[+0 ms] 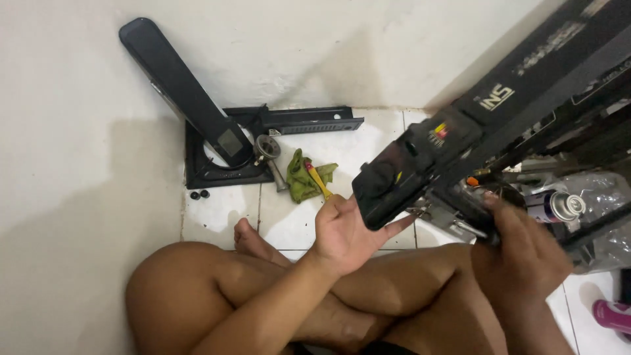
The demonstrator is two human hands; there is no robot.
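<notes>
A long black stove body is tilted up across the right of the head view, its near end over my crossed legs. My left hand is palm up under that black end corner and steadies it, fingers spread against it. My right hand is under the stove body, closed on a metal part at its underside near an orange-tipped piece; what the fingers grip is hidden.
Against the white wall lie a black frame with a long black panel leaning on it, a metal burner part, a green cloth and a yellow-handled screwdriver. A spray can and a pink object sit at the right.
</notes>
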